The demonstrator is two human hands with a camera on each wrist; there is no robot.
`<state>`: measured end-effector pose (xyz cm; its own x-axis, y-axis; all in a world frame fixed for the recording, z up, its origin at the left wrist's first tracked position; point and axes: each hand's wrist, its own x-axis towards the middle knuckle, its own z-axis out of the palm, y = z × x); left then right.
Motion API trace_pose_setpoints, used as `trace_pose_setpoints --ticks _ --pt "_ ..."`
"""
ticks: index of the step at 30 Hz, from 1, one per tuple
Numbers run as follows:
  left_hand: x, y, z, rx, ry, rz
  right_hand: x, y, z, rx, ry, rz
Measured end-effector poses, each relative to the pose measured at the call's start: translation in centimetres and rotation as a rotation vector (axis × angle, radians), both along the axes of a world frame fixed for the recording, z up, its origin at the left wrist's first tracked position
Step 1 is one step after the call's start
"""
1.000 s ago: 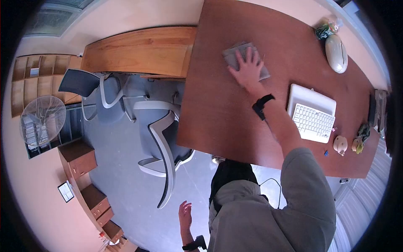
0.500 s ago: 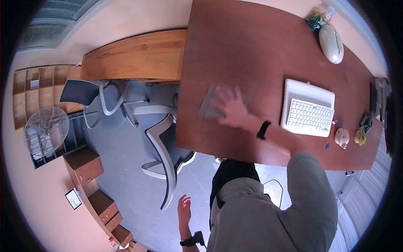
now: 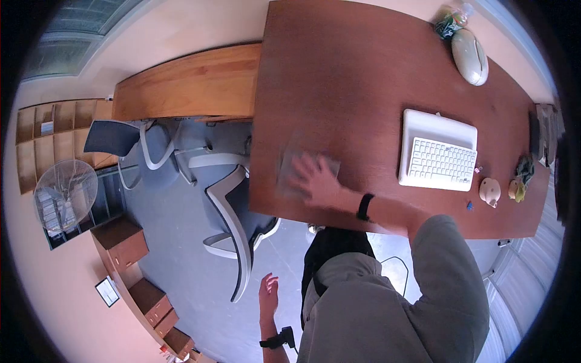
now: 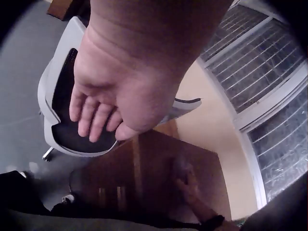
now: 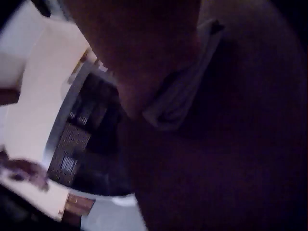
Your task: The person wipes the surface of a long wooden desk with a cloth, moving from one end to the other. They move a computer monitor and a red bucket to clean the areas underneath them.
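— If we begin from the cloth, where is it?
— On the table, under the right hand, which has spread fingers.
— And the left hand?
— It hangs near the chair, empty, fingers loosely bent.

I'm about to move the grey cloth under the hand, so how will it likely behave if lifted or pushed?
The cloth is probably floppy: its edge shows loose folds, so it may sag or open if lifted. Pushed by the right hand spread on it, it might slide or bunch, as the table looks smooth.
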<state>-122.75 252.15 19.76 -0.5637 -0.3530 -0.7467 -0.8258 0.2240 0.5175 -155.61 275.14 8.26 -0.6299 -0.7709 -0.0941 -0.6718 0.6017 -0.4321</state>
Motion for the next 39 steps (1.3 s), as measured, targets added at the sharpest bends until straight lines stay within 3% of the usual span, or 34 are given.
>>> trace_pose_setpoints --ticks 2,5,9,11,14,18,20,21,23,26,32,36,39 --pt "-0.7 -0.4 -0.4 -0.015 -0.009 -0.004 3.5 1.5 -1.0 -0.131 -0.099 0.269" --pt "-1.1 -0.1 -0.3 -0.005 0.018 -0.011 0.1 5.8 -0.5 -0.092 -0.127 0.160" --pt "-0.3 0.2 -0.1 -0.013 -0.010 -0.027 -8.7 10.6 0.1 0.198 0.091 -0.550" --pt "0.5 0.3 -0.4 -0.003 -0.043 0.008 -12.8 12.8 -1.2 0.172 0.155 -0.837" --pt "1.5 0.1 -1.2 0.022 -0.036 0.013 -13.4 12.0 -2.0 0.184 0.171 -0.984" --pt "0.7 -0.2 -1.7 0.015 -0.048 -0.037 -5.7 6.9 -0.8 0.139 0.045 -0.725" --pt "0.0 -0.2 -1.4 0.001 -0.019 -0.050 -0.9 5.9 0.5 0.121 -0.049 -0.387" --pt "-0.6 0.0 -1.2 -0.021 0.014 -0.054 0.6 6.2 0.5 0.126 -0.045 -0.389" --pt "-1.1 0.2 -1.0 -0.027 0.018 -0.057 2.4 7.3 0.2 -0.054 -0.124 -0.006" --pt "0.2 0.1 -1.1 -0.063 -0.002 -0.052 -1.3 9.6 1.1 0.069 -0.124 -0.136" --pt "4.1 1.3 -1.2 -0.092 -0.046 0.021 -14.3 10.2 -1.4 0.124 0.099 -0.883" --pt "7.0 3.1 -0.7 -0.095 -0.024 0.183 -21.8 5.5 -3.1 0.144 0.186 -0.882" --pt "10.4 4.5 -0.4 -0.094 -0.040 0.298 -23.8 -0.3 -2.9 0.178 0.113 -0.814"
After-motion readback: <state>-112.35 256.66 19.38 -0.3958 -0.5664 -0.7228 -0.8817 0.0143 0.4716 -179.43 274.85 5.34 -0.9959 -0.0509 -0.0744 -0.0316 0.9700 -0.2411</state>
